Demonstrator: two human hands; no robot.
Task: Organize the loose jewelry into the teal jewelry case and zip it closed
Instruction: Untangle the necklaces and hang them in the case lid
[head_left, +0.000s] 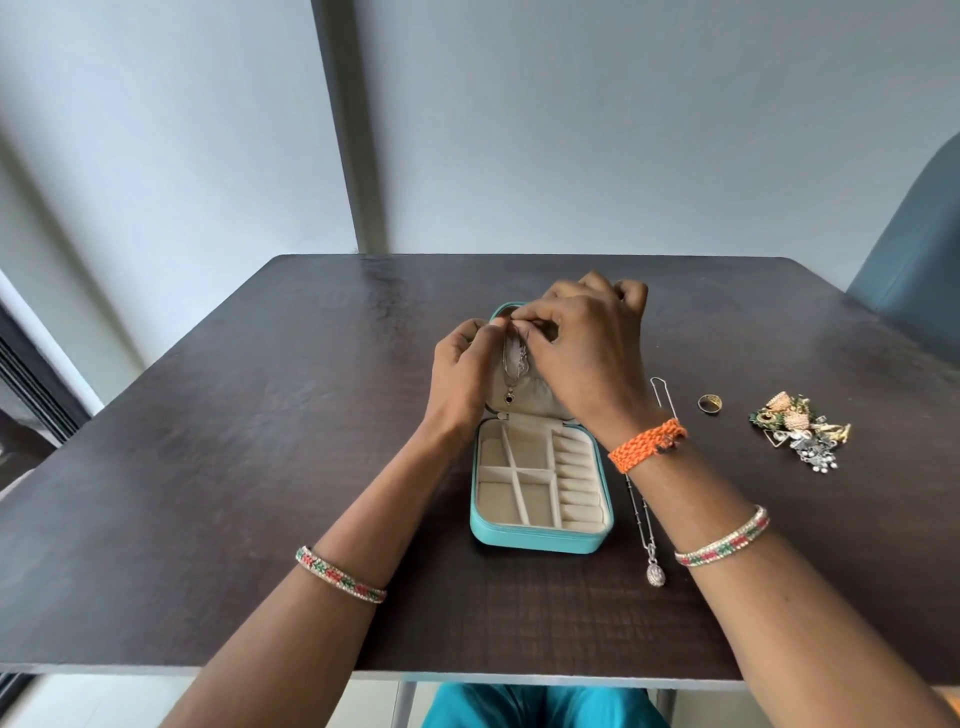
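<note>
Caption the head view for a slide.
Both hands hang a necklace in the open case's lid.

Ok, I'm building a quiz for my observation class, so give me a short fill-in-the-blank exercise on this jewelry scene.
1. The open teal jewelry case holds ____ in its beige tray compartments.
2. Both hands, left hand and right hand, work at the case's ____, where a thin chain with a dark pendant hangs.
3. The gold ring lies on the dark wooden table to the ____ of the case.
4. The right wrist wears a braided ____ band.

Missing words: nothing; lid; right; orange
</note>
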